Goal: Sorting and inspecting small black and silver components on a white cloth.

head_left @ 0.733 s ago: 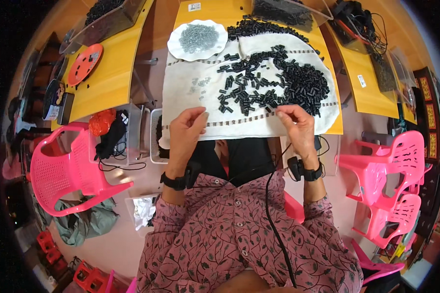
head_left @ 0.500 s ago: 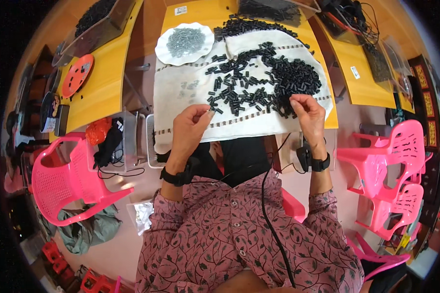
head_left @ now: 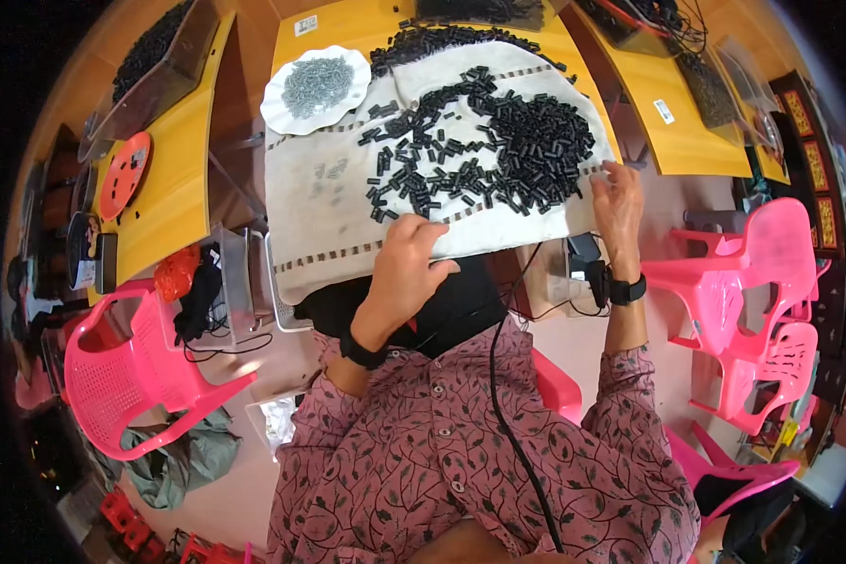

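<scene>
Head view showed the left hand (head_left: 406, 273) over the near edge of the white cloth (head_left: 301, 221), thumb and fingers apart. Whether the right hand (head_left: 618, 202) pinched anything, I could not tell. Black tubes (head_left: 539, 141) lay heaped on the cloth.

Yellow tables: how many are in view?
3: the middle table under the white cloth, the left table and the right table. Others may be hidden beyond the dark rim.

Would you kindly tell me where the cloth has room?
The cloth is bare at its lower left, between the small clear pieces and the left hand. Its middle and right are crowded with black tubes; a plate covers the upper left.
</scene>
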`<state>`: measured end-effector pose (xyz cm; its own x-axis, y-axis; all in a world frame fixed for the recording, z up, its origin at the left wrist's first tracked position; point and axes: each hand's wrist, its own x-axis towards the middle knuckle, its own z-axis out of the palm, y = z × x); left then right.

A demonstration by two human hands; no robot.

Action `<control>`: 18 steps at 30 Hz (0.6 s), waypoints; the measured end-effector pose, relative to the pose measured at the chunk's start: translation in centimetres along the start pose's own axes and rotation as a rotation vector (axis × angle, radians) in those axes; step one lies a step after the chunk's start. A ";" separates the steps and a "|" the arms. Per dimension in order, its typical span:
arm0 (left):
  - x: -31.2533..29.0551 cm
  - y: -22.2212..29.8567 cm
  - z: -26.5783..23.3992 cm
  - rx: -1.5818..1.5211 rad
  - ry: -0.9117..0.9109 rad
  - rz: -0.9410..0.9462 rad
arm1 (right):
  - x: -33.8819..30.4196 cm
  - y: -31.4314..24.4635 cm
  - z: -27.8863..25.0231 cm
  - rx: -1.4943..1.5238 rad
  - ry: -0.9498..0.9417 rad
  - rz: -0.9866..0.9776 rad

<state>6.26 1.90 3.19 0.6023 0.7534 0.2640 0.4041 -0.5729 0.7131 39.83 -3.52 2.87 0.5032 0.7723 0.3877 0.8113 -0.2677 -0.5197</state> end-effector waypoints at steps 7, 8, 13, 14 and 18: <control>0.5 -0.6 1.4 0.058 -0.022 -0.028 | 2.7 3.3 1.4 -0.188 0.044 -0.054; 0.4 -0.8 1.5 0.056 -0.016 -0.028 | 3.1 3.3 1.6 -0.202 -0.020 -0.029; 0.3 -1.1 1.8 0.027 -0.026 -0.052 | 4.5 3.3 2.2 -0.133 -0.213 0.107; 0.2 -1.0 1.8 0.027 -0.024 -0.055 | 4.6 2.9 2.3 -0.087 -0.101 0.070; 0.2 0.2 1.7 0.020 0.008 -0.022 | 5.4 1.7 2.2 0.220 -0.079 0.220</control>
<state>7.68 1.36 2.30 0.5876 0.7684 0.2534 0.4307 -0.5622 0.7060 43.30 1.43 2.38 0.6275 0.7546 0.1920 0.5978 -0.3088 -0.7398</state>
